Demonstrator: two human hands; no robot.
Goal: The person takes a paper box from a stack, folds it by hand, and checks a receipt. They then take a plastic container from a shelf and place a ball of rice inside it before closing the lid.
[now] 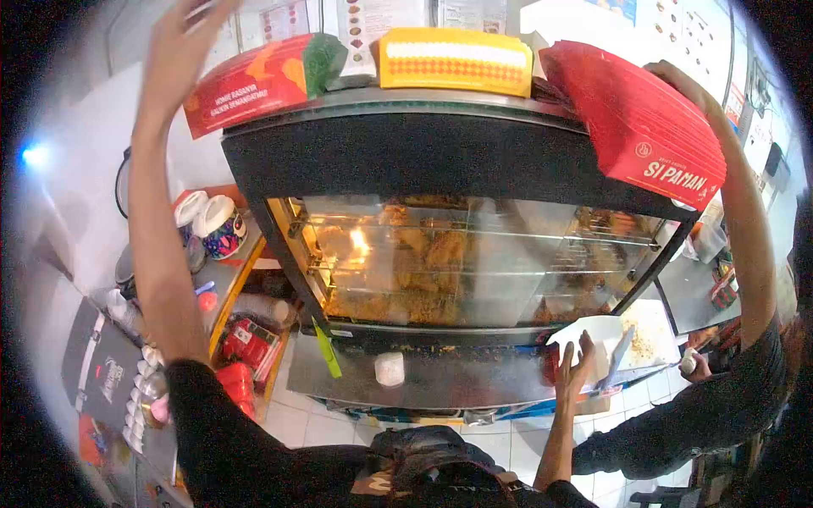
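My left hand (185, 27) is raised at the upper left, smeared by motion and partly cut off, above a stack of red flat cartons (246, 89). My right hand (673, 78) curls over the back edge of another stack of red cartons (635, 123) lettered "SI PAMAN"; some fingers are hidden. Both stacks stand on a black-framed glass display cabinet (398, 144). Between them sits a stack of yellow cartons (456, 72). Behind the glass, browned fried food (423, 258) lies on racks under a warm light.
Below the cabinet, another person's hand (574, 370) is beside a white open box (601, 334). A further hand (696, 367) holds something small and pale. Green-handled tongs (326, 349) and a white cup-like item (389, 370) are on the metal counter (457, 381). Patterned tubs (222, 227) stand left.
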